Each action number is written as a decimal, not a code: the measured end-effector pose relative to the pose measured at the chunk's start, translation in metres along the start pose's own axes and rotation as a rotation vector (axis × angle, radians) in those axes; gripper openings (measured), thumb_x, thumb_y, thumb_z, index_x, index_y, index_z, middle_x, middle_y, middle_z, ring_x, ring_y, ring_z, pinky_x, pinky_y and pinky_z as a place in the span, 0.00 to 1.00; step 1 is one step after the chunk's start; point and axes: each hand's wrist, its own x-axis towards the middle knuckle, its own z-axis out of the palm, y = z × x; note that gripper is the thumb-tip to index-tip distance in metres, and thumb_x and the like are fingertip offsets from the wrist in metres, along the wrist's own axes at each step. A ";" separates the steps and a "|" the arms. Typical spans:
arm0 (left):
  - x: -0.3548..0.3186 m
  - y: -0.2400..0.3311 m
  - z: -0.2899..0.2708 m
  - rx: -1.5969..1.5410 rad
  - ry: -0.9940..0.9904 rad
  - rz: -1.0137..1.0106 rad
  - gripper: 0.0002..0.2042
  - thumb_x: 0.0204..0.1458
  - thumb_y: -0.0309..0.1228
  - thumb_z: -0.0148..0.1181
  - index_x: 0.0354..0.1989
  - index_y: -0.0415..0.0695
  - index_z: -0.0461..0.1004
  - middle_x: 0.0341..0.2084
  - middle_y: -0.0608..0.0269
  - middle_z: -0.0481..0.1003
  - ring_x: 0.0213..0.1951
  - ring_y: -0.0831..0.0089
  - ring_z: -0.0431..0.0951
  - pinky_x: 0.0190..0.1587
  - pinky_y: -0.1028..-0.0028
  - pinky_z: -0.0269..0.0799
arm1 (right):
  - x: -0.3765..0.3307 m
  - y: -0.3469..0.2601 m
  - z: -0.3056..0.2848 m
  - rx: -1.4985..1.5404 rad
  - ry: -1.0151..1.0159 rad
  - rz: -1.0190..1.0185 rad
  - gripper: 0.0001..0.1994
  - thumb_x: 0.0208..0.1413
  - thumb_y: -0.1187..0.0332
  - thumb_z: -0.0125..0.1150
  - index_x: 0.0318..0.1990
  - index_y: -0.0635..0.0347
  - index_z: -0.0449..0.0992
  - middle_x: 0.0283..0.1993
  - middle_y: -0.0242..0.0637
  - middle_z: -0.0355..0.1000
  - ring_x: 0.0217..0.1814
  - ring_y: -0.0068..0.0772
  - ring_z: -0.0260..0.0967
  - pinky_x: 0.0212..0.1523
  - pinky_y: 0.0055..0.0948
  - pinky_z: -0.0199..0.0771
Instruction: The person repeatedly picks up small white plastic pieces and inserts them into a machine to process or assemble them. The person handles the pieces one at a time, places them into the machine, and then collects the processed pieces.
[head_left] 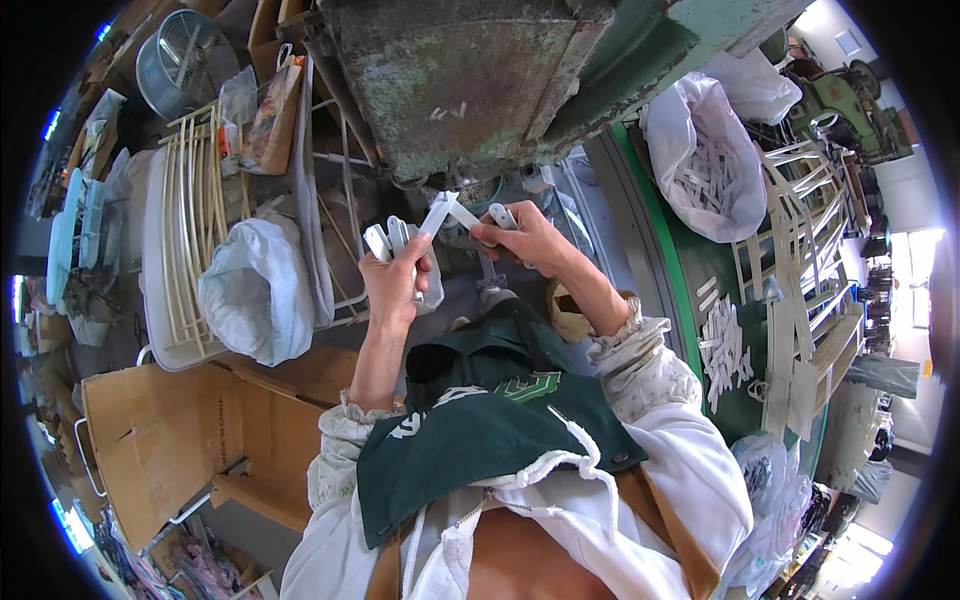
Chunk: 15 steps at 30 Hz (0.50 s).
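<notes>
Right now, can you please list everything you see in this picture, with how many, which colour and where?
White flat strips: several, white, held in the left hand.
White strip: one, white, pinched by the right hand.
Press machine: one, worn green-grey, top centre above the hands.
Open bag of strips: one, white, upper right.
Loose strips: a pile, white, on the green surface at right.
Tied bag: one, pale grey, left of the hands.
Rack: one, cream, upper left.
Fan: one, grey, top left.
Cardboard box: one, brown, lower left.
Apron: one, dark green, on the person.
Left hand: closed on the strips.
Right hand: closed on one strip.
</notes>
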 end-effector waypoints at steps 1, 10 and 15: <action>0.000 -0.001 0.000 -0.015 -0.015 0.002 0.07 0.47 0.26 0.62 0.21 0.39 0.73 0.12 0.65 0.69 0.10 0.81 0.64 0.13 0.81 0.55 | 0.001 -0.001 -0.001 0.025 -0.006 -0.006 0.11 0.55 0.63 0.60 0.30 0.63 0.77 0.18 0.27 0.68 0.15 0.14 0.56 0.14 0.17 0.50; 0.006 -0.004 -0.012 -0.061 -0.037 -0.049 0.07 0.46 0.29 0.65 0.25 0.39 0.73 0.14 0.64 0.70 0.11 0.81 0.64 0.13 0.82 0.55 | 0.003 -0.005 0.005 0.029 -0.011 0.008 0.11 0.56 0.63 0.59 0.30 0.63 0.77 0.19 0.27 0.68 0.16 0.13 0.57 0.15 0.16 0.50; -0.008 0.018 -0.001 -0.021 -0.118 -0.015 0.08 0.48 0.30 0.64 0.28 0.37 0.75 0.16 0.62 0.72 0.12 0.80 0.66 0.15 0.81 0.56 | -0.012 -0.020 -0.001 0.029 0.053 -0.079 0.10 0.56 0.62 0.60 0.32 0.61 0.77 0.20 0.26 0.69 0.16 0.11 0.57 0.15 0.16 0.51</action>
